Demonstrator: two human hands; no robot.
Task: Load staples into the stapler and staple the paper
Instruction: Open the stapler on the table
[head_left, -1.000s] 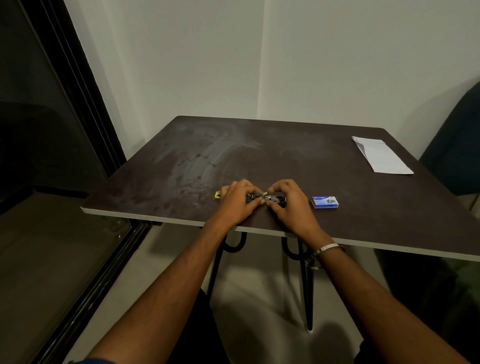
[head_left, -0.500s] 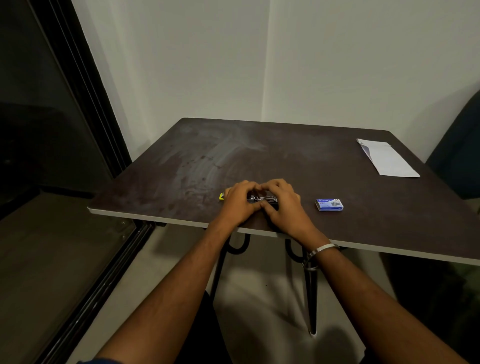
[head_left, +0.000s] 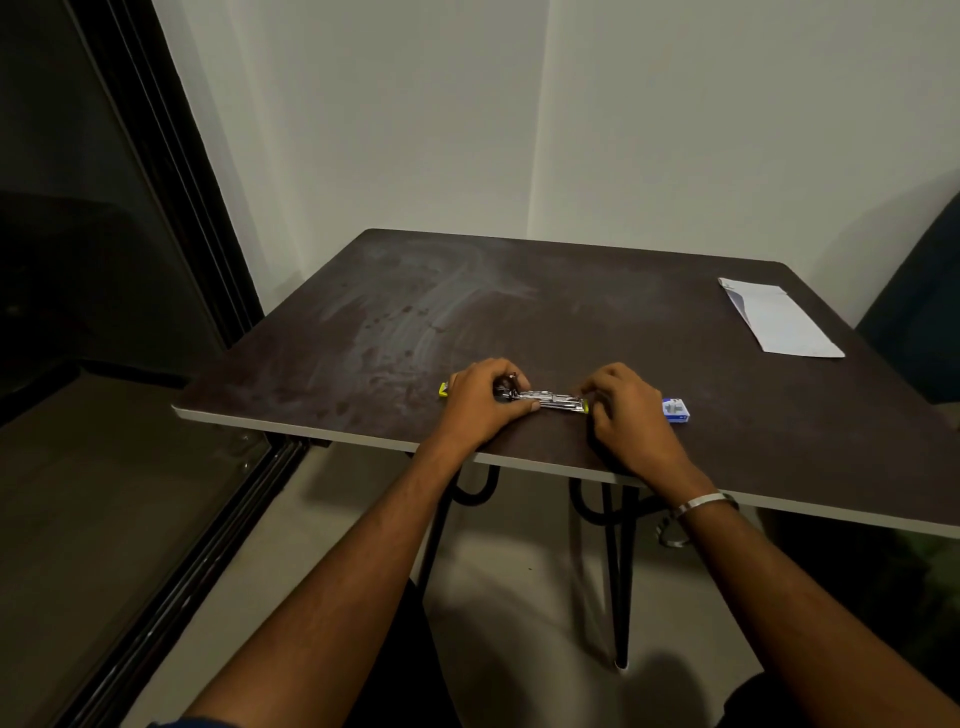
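A small stapler (head_left: 550, 401) lies opened out flat near the table's front edge, its shiny metal staple channel facing up and a yellow tip poking out at the left. My left hand (head_left: 480, 402) is closed over its left end, pressing it down. My right hand (head_left: 626, 410) sits at the channel's right end with fingers curled; whether it pinches staples is hidden. A blue staple box (head_left: 675, 409) rests just right of that hand. The folded white paper (head_left: 776, 325) lies at the far right of the table.
The dark brown table (head_left: 519, 312) stands in a corner against white walls. A dark glass sliding door (head_left: 104, 260) runs along the left. A dark chair (head_left: 919, 312) sits at the right. Black table legs (head_left: 618, 571) show below the front edge.
My hands were together over the stapler; now the right hand has slid right, and the long metal channel between them is exposed.
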